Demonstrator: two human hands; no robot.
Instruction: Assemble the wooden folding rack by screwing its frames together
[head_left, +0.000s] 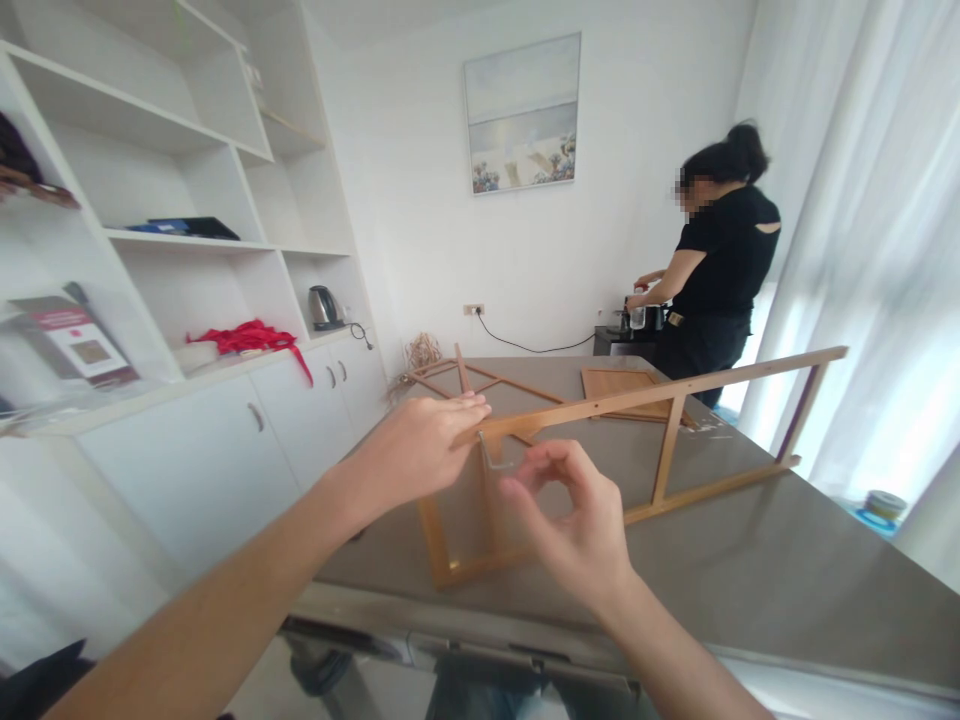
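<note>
A light wooden frame (664,450) with long rails and crossbars stands on its side on the grey-brown table. My left hand (424,440) is closed over the near left end of its upper rail. Just below those fingers, a thin L-shaped hex key (491,457) has one end at the rail's side, by a joint with a crossbar. Curled in front of the frame, my right hand (577,515) has thumb and forefinger at the key's free end. The exact contact between fingertips and key is blurred.
More wooden bars (510,378) and a wooden panel (626,390) lie farther back on the table (750,570). A person (724,250) in black stands behind at the right, hands over a small black stand. White shelves (150,190) line the left wall, holding a kettle (324,308).
</note>
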